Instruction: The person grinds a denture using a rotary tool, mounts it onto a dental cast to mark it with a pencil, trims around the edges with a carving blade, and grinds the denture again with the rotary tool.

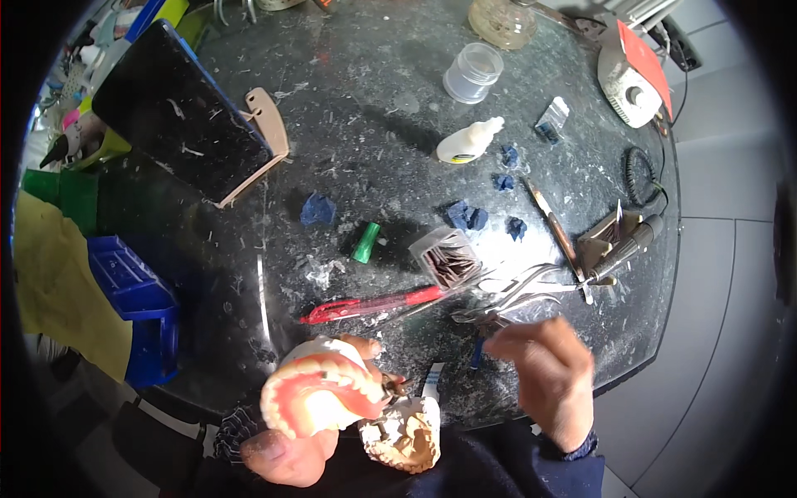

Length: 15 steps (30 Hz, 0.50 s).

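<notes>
the left hand [292, 456] grips the pink dental model [324, 369] over the near edge of the table [365, 141], beside a plaster cast [404, 452]; the right hand [558, 382] is curled near metal tools [523, 290], too blurred to tell its grip.

Your left hand [300, 461]: curled in a grip, thumb [270, 449] nearest you. Your right hand [554, 378]: blurred, fingers [544, 339] bent leftward.

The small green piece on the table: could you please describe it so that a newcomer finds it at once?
On the dark tabletop, find the long red pen. Just beyond it, left of the clear box, lies a small tapered cylinder. Its green colour sets it apart from the blue scraps.
</notes>
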Tool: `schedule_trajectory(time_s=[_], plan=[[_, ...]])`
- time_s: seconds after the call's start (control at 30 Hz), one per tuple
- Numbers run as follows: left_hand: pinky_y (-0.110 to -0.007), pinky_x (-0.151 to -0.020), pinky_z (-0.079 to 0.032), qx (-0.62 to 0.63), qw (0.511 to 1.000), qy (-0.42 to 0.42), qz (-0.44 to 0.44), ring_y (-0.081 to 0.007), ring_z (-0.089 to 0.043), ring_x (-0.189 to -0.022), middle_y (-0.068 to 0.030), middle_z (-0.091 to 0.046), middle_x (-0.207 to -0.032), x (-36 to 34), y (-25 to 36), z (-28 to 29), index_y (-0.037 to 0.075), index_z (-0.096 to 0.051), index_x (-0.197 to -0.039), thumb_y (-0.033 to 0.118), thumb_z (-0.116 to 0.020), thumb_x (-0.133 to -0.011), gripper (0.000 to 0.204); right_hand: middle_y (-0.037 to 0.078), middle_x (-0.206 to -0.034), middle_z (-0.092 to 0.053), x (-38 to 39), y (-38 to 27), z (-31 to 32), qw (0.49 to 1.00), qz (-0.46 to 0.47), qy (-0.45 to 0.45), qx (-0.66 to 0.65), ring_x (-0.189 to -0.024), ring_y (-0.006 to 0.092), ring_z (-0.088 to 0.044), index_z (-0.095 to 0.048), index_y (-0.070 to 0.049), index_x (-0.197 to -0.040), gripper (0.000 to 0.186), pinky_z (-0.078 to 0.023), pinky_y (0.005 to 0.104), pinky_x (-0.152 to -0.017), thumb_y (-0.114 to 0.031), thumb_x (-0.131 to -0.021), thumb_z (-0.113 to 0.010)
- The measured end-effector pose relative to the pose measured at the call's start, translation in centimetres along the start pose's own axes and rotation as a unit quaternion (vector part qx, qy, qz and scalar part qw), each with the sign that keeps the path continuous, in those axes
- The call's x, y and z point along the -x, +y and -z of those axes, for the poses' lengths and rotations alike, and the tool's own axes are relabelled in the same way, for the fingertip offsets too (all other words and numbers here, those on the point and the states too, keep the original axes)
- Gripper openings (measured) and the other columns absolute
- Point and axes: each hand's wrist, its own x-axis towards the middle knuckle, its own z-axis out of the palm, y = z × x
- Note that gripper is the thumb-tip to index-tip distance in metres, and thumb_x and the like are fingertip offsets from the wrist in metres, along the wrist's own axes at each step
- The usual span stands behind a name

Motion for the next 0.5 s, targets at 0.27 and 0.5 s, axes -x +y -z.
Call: schedule_trajectory(time_s=[0.27, 0.5], plan=[[-0.047, -0.07, -0.044, 0.051, 0.996, 0.016, 0.074, -0.0336, -0.056, -0.076, -0.028, -0.052, -0.112, 0.3, -0.4, -0.3, 0.001, -0.051, -0.111, 0.049, -0.054, -0.072, 0.062, 0.004, -0.1, -0.056, 2.3, 1.6, -1.6, 0.991, 0.057, -0.061, 0.105, -0.081, 0.0188, -0.056, -0.063, -0.009, -0.098, 0.038, -0.049, 0.0302, -0.066, -0.004, -0.06, -0.062], [-0.048, -0.094, -0.038, 0.11, 0.985, -0.057, 0.121, -0.0355, -0.048, -0.114, -0.0229, -0.037, -0.132, 0.8, -0.4, 0.3, -0.007, -0.041, -0.126, 0.054, -0.054, -0.065, 0.088, 0.018, -0.083, -0.061, 1.1, -1.7, -3.1, 0.878, 0.012, 0.272, -0.393, -0.07, 0.0245, -0.065, -0.04, -0.006, -0.088, 0.013, -0.054, 0.0307, -0.057, 0.001, -0.085, -0.051]])
